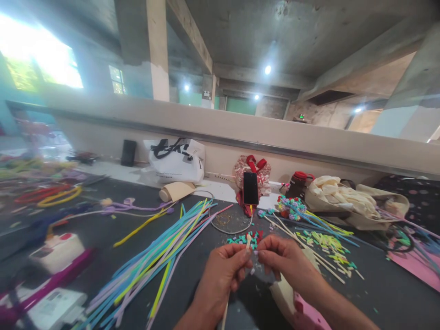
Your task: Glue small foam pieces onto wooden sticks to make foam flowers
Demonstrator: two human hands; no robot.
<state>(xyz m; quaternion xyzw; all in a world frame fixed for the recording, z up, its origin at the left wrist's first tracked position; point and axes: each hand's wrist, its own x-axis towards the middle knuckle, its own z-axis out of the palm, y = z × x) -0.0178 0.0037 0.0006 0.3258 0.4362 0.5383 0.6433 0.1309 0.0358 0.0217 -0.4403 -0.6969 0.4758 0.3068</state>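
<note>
My left hand point(225, 270) is closed around a thin cream-coloured stem point(248, 240), likely a pipe cleaner. The stem's tip pokes up above my thumb and its tail runs down below my palm. Beside it, my right hand point(280, 254) is pinched, thumb against fingers. A tiny lilac bit shows near its fingertips, but what they grip is too small to make out. Just beyond both hands lies a pile of short teal and red pieces point(237, 239). Cream stems point(319, 259) and short yellow-green pieces point(323, 240) lie to the right.
Long blue, yellow and lilac pipe cleaners point(165, 252) spread across the dark table on the left. A phone point(250, 189) with a charging cable leans at the back. Near the wall are a white bag point(178, 162), a bunch of small flowers point(290, 206) and a cloth bag point(357, 204).
</note>
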